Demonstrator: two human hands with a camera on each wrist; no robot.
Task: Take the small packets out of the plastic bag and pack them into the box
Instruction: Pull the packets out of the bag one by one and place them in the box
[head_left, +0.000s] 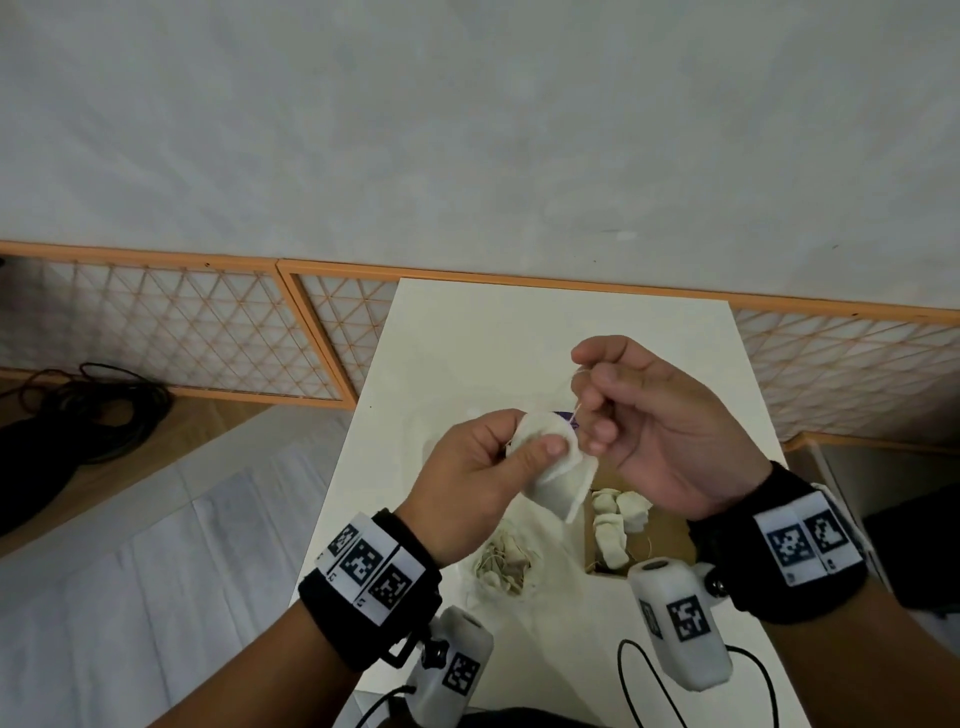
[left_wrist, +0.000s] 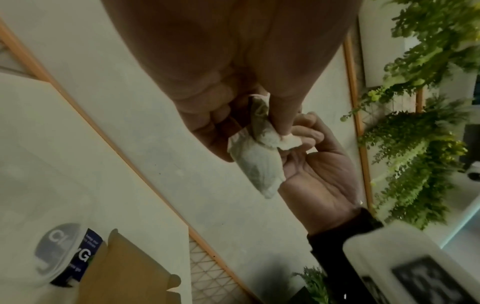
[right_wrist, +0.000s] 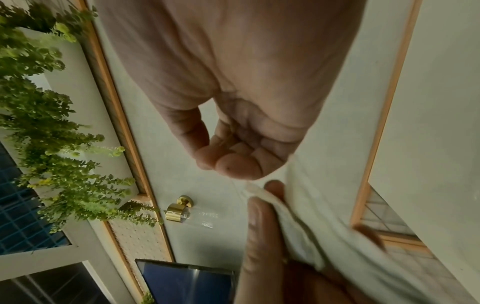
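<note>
Item 1 — small packet (head_left: 553, 470): white, soft, pouch-shaped, held in the air above the bench (head_left: 483, 332), at about 10 o'clock from the box. A thin string (head_left: 575, 410) runs from its top edge toward 1 o'clock.

Item 2 — left hand (head_left: 480, 480): thumb laid across the packet's face, fingers (left_wrist: 207, 131) curled behind it, grasping the packet. In the left wrist view the packet (left_wrist: 255, 162) hangs down from this pinch, crumpled at its upper end.

Item 3 — right hand (head_left: 654, 421): at 2 o'clock from the packet, palm up, fingers clenched, thumb and forefinger pinching the string. In the right wrist view the fingertips (right_wrist: 239, 164) press together just above the packet's edge (right_wrist: 306, 216).

Item 4 — box (head_left: 670, 535): brown cardboard, open, on the bench under the right wrist; several white packets (head_left: 618, 519) lie inside it.

Item 5 — plastic bag (head_left: 506, 564): clear, crumpled, on the bench at 9 o'clock from the box, just beside it, holding more packets and tangled strings.

Item 6 — wrist cameras (head_left: 680, 623): white housings with black square markers, one below each wristband, cables trailing to 6 o'clock.

Item 7 — surroundings: orange-framed lattice panels (head_left: 171, 332) along the wall at 12 o'clock; black cables (head_left: 78, 410) coiled on the floor at 9 o'clock.
</note>
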